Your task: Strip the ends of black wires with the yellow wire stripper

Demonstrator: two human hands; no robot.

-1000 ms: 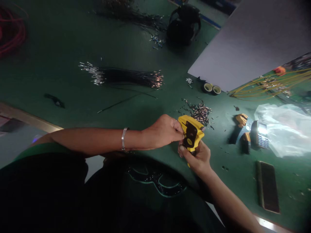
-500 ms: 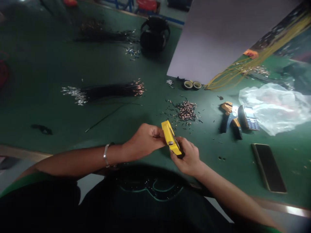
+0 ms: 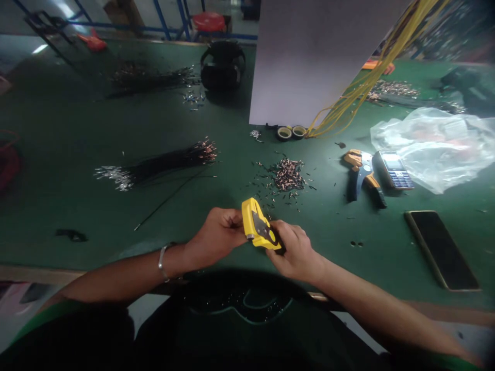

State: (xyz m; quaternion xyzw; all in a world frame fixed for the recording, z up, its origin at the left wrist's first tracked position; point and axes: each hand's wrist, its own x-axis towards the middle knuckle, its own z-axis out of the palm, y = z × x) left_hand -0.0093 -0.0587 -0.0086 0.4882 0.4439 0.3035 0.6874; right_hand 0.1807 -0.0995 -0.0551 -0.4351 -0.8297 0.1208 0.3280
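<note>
My right hand (image 3: 297, 252) is closed around the handles of a yellow and black wire stripper (image 3: 253, 220), whose head points up and to the left. Against the left side of that head, my left hand (image 3: 212, 238) has its fingers pinched together. Whatever lies in the pinch is hidden or too thin to make out. Just beyond the tool is a pile of short copper-tipped wire offcuts (image 3: 288, 174). Further left lies a bundle of black wires (image 3: 160, 165) with silvery ends on one side and bare copper on the other. A single black wire (image 3: 164, 205) rests in front of it.
An orange and dark wire stripper (image 3: 363, 170), a keypad phone (image 3: 394, 170), a smartphone (image 3: 443, 250) and a plastic bag (image 3: 436, 147) lie at right. Tape rolls (image 3: 284, 134) sit below a pale panel (image 3: 297, 67) beside yellow wires (image 3: 348, 103). Another person's hand (image 3: 389, 69) shows behind.
The view has shifted, showing more of the far side. The yellow wire stripper has turned so more of its dark side plate shows. Both hands keep their hold beside each other.
</note>
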